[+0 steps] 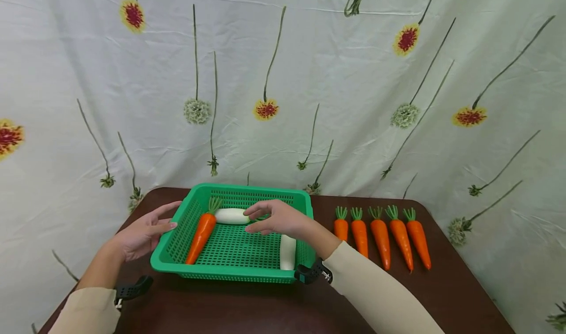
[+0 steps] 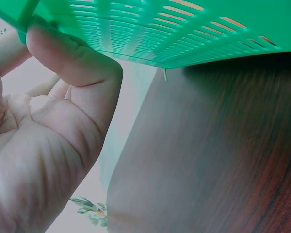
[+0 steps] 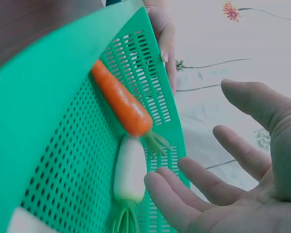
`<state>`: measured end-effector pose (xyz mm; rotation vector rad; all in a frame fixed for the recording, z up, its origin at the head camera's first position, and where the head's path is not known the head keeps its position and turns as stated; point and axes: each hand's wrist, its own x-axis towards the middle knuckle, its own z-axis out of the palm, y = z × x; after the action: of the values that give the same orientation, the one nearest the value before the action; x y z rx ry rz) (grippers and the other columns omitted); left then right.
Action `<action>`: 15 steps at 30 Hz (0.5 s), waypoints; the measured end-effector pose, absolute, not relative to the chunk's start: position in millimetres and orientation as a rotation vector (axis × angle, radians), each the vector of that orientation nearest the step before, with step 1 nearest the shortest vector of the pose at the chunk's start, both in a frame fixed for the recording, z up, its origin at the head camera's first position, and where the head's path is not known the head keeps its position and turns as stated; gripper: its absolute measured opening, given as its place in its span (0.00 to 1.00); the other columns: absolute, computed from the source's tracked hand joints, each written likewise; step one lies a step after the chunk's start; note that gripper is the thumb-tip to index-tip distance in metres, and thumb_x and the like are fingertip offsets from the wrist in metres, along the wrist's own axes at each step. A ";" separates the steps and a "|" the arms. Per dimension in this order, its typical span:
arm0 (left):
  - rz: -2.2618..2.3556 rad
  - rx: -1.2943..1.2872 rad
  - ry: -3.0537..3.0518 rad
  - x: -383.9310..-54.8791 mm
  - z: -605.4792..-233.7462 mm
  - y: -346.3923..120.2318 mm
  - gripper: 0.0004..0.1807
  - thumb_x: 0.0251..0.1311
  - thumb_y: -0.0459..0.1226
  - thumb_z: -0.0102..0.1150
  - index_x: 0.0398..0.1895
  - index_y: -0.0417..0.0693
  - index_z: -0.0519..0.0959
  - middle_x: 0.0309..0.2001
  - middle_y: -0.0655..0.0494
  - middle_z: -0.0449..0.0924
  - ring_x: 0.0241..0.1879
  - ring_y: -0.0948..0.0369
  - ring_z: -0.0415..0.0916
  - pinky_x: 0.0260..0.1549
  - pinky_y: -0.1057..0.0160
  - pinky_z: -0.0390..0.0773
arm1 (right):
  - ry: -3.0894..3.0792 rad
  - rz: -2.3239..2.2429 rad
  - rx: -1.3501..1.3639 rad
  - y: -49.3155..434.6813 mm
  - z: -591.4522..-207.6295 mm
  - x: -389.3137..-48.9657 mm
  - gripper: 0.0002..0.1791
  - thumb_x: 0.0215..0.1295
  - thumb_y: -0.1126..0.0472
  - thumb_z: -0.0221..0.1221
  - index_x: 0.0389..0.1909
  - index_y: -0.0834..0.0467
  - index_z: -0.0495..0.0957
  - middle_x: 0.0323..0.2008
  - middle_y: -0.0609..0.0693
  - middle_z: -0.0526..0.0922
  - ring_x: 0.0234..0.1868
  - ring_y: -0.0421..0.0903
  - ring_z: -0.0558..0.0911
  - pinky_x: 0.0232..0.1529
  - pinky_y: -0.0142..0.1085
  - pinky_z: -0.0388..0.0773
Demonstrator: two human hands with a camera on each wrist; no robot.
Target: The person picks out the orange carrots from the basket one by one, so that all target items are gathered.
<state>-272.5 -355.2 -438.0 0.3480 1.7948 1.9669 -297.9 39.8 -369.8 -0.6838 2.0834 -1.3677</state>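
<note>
A green plastic basket [image 1: 230, 273] holds an orange carrot [image 1: 202, 236] on its left side. One white radish [image 1: 231, 216] lies along the back, close to the carrot's leafy end. A second white radish [image 1: 287, 252] lies along the right wall, partly behind the right arm. My left hand [image 1: 143, 233] is at the basket's left rim, its thumb [image 2: 77, 60] touching the rim and its other fingers loosely extended outside. Over the basket, my right hand [image 1: 276, 218] hovers with spread, slightly bent fingers and holds nothing. The right wrist view shows green leaves on the back radish [image 3: 130, 172].
Several carrots [image 1: 380, 238] stand in a row on the dark brown table [image 1: 212, 307], right of the basket, tops toward the back; my right forearm covers part of the nearest ones. A pale flowered cloth [image 1: 283, 69] hangs directly behind the table.
</note>
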 end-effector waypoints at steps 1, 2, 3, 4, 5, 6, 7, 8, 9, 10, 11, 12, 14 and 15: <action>1.969 0.351 1.788 -272.3 -438.1 -355.5 0.44 0.80 0.32 0.44 0.83 0.50 0.26 0.60 0.57 0.82 0.55 0.51 0.85 0.53 0.43 0.84 | 2.080 -1.375 -0.694 36.6 -370.3 -299.0 0.22 0.65 0.56 0.70 0.60 0.46 0.81 0.60 0.48 0.81 0.56 0.45 0.83 0.62 0.51 0.82; 1.970 0.353 1.784 -272.1 -438.0 -355.6 0.44 0.80 0.32 0.44 0.83 0.50 0.26 0.60 0.57 0.82 0.55 0.51 0.85 0.53 0.43 0.84 | 2.079 -1.382 -0.706 33.4 -370.9 -300.0 0.22 0.66 0.56 0.70 0.60 0.47 0.81 0.60 0.48 0.81 0.55 0.45 0.84 0.62 0.52 0.82; 1.969 0.355 1.780 -271.9 -437.9 -355.6 0.44 0.80 0.32 0.44 0.83 0.50 0.25 0.60 0.57 0.81 0.55 0.51 0.85 0.53 0.43 0.84 | 2.074 -1.390 -0.714 30.3 -371.4 -301.0 0.22 0.66 0.56 0.69 0.60 0.47 0.81 0.60 0.49 0.81 0.55 0.46 0.84 0.62 0.52 0.82; 1.966 0.359 1.779 -271.8 -437.8 -355.5 0.44 0.80 0.32 0.44 0.83 0.50 0.25 0.60 0.57 0.81 0.55 0.51 0.85 0.53 0.43 0.84 | 2.073 -1.400 -0.725 27.2 -371.8 -302.1 0.21 0.66 0.56 0.69 0.60 0.48 0.81 0.61 0.50 0.80 0.54 0.46 0.84 0.62 0.52 0.82; 1.965 0.361 1.777 -271.6 -437.7 -355.3 0.44 0.80 0.32 0.44 0.83 0.50 0.25 0.60 0.57 0.81 0.55 0.52 0.85 0.53 0.43 0.84 | 2.071 -1.412 -0.730 24.0 -371.9 -303.1 0.21 0.66 0.57 0.69 0.60 0.48 0.81 0.61 0.51 0.80 0.54 0.45 0.84 0.63 0.52 0.82; 1.964 0.362 1.775 -271.5 -437.6 -355.1 0.44 0.80 0.32 0.44 0.83 0.50 0.25 0.60 0.58 0.81 0.55 0.52 0.85 0.53 0.43 0.84 | 2.067 -1.424 -0.735 20.8 -372.1 -304.3 0.21 0.66 0.57 0.69 0.60 0.48 0.81 0.62 0.53 0.80 0.54 0.45 0.85 0.63 0.53 0.81; 1.965 0.363 1.774 -271.4 -437.5 -354.9 0.44 0.80 0.32 0.44 0.83 0.50 0.25 0.60 0.58 0.81 0.55 0.52 0.85 0.53 0.43 0.84 | 2.064 -1.435 -0.734 17.4 -372.1 -305.4 0.21 0.66 0.57 0.69 0.60 0.48 0.81 0.63 0.53 0.79 0.53 0.45 0.85 0.63 0.54 0.81; 1.967 0.364 1.773 -271.3 -437.5 -354.8 0.44 0.80 0.32 0.44 0.83 0.50 0.25 0.60 0.58 0.81 0.55 0.52 0.86 0.53 0.43 0.84 | 2.067 -1.441 -0.729 14.1 -371.9 -306.3 0.21 0.66 0.57 0.69 0.60 0.48 0.82 0.63 0.53 0.79 0.52 0.45 0.85 0.63 0.54 0.81; 1.971 0.365 1.771 -271.3 -437.5 -354.8 0.44 0.80 0.32 0.43 0.83 0.50 0.25 0.60 0.58 0.82 0.55 0.52 0.86 0.52 0.44 0.84 | 2.075 -1.441 -0.725 10.8 -371.7 -307.3 0.21 0.66 0.57 0.69 0.60 0.48 0.82 0.63 0.53 0.80 0.52 0.45 0.85 0.63 0.54 0.81; 1.975 0.365 1.769 -271.4 -437.5 -354.8 0.44 0.80 0.32 0.43 0.83 0.50 0.25 0.60 0.57 0.82 0.54 0.52 0.86 0.52 0.44 0.84 | 2.080 -1.440 -0.722 7.6 -371.8 -308.3 0.21 0.66 0.57 0.70 0.59 0.47 0.82 0.62 0.52 0.80 0.52 0.44 0.85 0.62 0.54 0.81; 1.978 0.366 1.768 -271.5 -437.6 -354.9 0.44 0.80 0.31 0.43 0.83 0.50 0.25 0.60 0.57 0.82 0.54 0.52 0.86 0.52 0.44 0.84 | 2.082 -1.437 -0.718 4.4 -372.2 -309.3 0.21 0.66 0.57 0.70 0.59 0.47 0.82 0.63 0.53 0.80 0.52 0.43 0.84 0.62 0.54 0.81; 1.979 0.366 1.770 -271.6 -437.7 -355.1 0.44 0.80 0.31 0.43 0.83 0.50 0.25 0.60 0.57 0.82 0.54 0.52 0.86 0.52 0.44 0.84 | 2.085 -1.432 -0.717 1.1 -373.4 -310.4 0.22 0.66 0.57 0.70 0.60 0.49 0.81 0.63 0.54 0.80 0.52 0.44 0.85 0.62 0.55 0.81; 1.976 0.366 1.775 -271.8 -437.8 -355.3 0.44 0.80 0.32 0.43 0.83 0.50 0.25 0.59 0.57 0.82 0.54 0.51 0.86 0.52 0.44 0.84 | 2.092 -1.418 -0.711 -4.7 -375.6 -311.7 0.22 0.66 0.58 0.69 0.60 0.49 0.81 0.64 0.56 0.79 0.54 0.45 0.84 0.63 0.55 0.81; 1.973 0.367 1.779 -271.8 -437.8 -355.2 0.44 0.80 0.32 0.43 0.83 0.50 0.25 0.60 0.57 0.82 0.55 0.51 0.86 0.52 0.44 0.84 | 2.096 -1.412 -0.709 -7.3 -377.2 -312.2 0.22 0.66 0.58 0.69 0.61 0.50 0.81 0.65 0.57 0.79 0.54 0.45 0.84 0.63 0.55 0.81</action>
<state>-271.8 -355.2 -437.8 0.3669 1.7785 1.9730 -312.2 -7.3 -377.2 -0.7090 2.0962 -1.4124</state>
